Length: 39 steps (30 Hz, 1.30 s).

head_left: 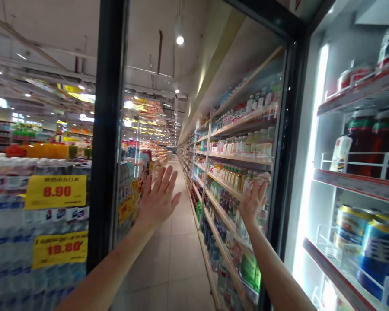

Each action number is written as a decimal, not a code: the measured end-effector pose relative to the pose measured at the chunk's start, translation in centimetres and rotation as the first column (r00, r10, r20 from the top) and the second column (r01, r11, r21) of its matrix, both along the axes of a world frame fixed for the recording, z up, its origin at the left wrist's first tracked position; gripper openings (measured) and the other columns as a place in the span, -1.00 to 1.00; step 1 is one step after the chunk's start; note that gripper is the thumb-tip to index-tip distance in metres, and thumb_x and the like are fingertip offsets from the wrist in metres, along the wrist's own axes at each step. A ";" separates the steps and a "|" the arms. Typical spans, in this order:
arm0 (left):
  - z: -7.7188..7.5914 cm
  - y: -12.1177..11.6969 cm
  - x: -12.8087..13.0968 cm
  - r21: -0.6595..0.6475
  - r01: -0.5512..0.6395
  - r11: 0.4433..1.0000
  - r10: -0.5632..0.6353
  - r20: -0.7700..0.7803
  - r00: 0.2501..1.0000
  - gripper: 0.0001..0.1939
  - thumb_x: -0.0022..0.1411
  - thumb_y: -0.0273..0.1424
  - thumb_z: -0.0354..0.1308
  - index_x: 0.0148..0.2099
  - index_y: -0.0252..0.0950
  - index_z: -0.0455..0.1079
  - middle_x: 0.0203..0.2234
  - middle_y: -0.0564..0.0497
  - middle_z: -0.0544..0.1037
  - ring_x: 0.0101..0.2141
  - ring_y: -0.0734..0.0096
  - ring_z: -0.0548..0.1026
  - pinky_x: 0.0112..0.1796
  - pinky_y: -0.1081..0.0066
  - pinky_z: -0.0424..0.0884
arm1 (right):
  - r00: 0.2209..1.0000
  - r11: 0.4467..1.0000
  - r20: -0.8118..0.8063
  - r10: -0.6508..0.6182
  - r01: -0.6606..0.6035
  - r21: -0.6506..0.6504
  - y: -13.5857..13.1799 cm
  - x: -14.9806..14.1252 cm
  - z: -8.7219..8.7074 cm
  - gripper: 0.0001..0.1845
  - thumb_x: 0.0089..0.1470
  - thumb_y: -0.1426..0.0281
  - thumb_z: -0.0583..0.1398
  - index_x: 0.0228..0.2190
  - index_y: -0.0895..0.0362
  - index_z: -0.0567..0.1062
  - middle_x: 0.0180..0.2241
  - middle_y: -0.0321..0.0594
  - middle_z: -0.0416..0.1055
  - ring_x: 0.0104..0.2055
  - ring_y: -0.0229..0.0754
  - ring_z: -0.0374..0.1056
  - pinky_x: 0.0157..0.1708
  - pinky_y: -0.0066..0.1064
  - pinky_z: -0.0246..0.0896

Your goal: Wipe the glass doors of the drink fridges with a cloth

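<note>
A glass cooler door [108, 108] with a dark frame stands swung open in front of me. My left hand [158, 196] is raised with its fingers spread and its palm toward the pane. Whether that palm touches the glass I cannot tell. Farther right, near the hinge side of the pane, my right hand [253, 198] holds a pale, crumpled cloth [264, 177] up at the glass. Part of the cloth is hidden behind the fingers, and its edges are blurred.
At right is the lit cooler, with cans [381, 255] and dark bottles [359, 142] on wire-railed shelves. Stacked bottled water [9, 246] with a yellow price sign [55, 191] stands at left. Through the pane show a tiled aisle floor [181, 259] and shelves of drinks.
</note>
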<state>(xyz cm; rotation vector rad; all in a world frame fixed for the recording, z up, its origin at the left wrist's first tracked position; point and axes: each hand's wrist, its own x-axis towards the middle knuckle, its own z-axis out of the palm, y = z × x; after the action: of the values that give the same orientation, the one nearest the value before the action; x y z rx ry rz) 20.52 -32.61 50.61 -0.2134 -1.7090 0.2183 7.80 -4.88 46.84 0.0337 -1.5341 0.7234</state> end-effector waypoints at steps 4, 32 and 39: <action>0.1 0.0 -0.2 0.005 0.005 1.000 -0.005 -0.001 1.000 -0.26 0.24 -0.20 -0.02 0.33 -0.24 -0.30 0.26 -0.09 0.02 0.25 0.17 0.00 0.22 0.09 -0.20 | 0.997 0.990 -0.076 0.034 -0.023 0.136 -3.8 1.1 -2.0 -0.46 0.17 0.35 -0.09 0.18 0.11 0.13 0.27 0.05 -0.11 0.30 0.07 -0.16 0.14 0.17 -0.16; -2.9 0.1 0.7 0.054 -0.013 0.998 0.014 -0.013 1.000 -0.41 0.24 -0.25 -0.02 0.28 -0.28 0.02 0.22 -0.13 0.12 0.25 0.19 -0.01 0.22 0.10 -0.22 | 0.993 0.971 -0.105 0.056 -0.029 0.238 -7.4 3.3 -6.2 -0.43 0.16 0.40 -0.03 0.21 0.07 0.05 0.28 0.04 -0.11 0.30 0.09 -0.16 0.16 0.19 -0.20; -3.1 -2.1 1.7 0.092 -0.010 0.996 0.014 -0.042 0.999 -0.32 0.25 -0.29 -0.02 0.33 -0.27 -0.18 0.24 -0.16 0.07 0.26 0.20 -0.03 0.21 0.09 -0.15 | 0.983 0.898 -0.135 0.125 -0.054 0.436 -9.2 4.2 -6.4 -0.47 0.13 0.40 0.01 0.15 0.00 0.18 0.24 -0.06 0.02 0.28 0.04 -0.08 0.19 0.17 -0.26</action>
<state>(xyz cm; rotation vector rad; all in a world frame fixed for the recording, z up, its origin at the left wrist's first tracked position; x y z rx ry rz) 22.25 -34.70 47.51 -0.1296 -1.6745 0.1516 11.97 -14.11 40.41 0.4882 -1.5173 0.4276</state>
